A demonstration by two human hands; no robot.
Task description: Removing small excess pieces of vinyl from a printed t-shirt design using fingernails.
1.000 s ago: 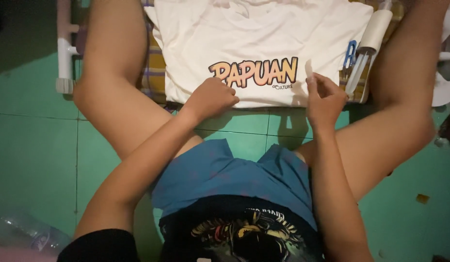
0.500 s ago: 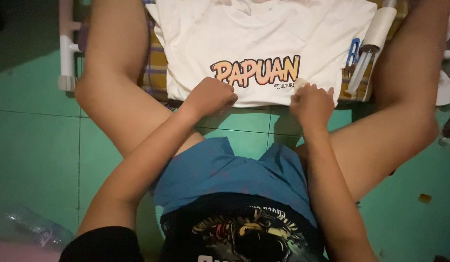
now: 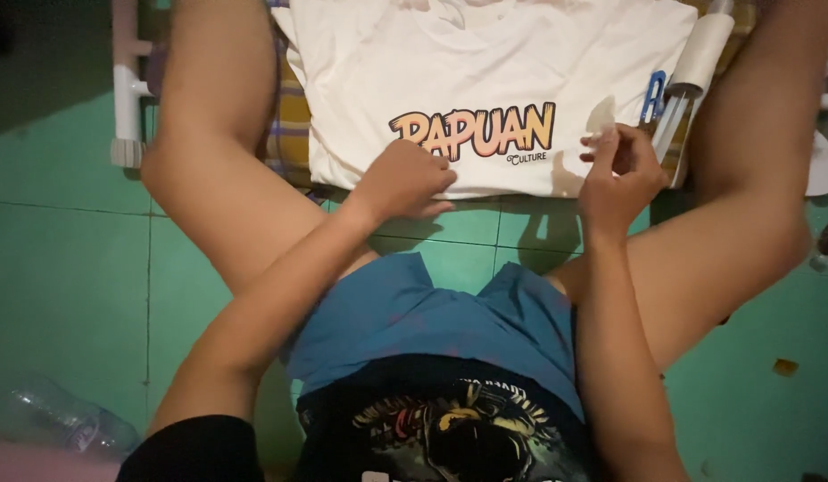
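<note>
Head view: white T-shirt [image 3: 485, 80] with an orange print spread flat on a plaid cloth [image 3: 291, 125] over the green tiled floor [image 3: 66, 268], between bare legs. Left hand [image 3: 405, 183] pressed on the shirt's lower hem, grip loosely curled, grasping nothing. Right hand [image 3: 619, 174] raised just above the hem, grip pinching a small translucent film piece [image 3: 601, 116]. White roll [image 3: 699, 54] beside the shirt.

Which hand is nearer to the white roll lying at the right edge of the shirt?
The right hand: it is raised just left of the white roll, pinching a small pale scrap. The left hand rests on the shirt's lower hem, much farther left.
</note>
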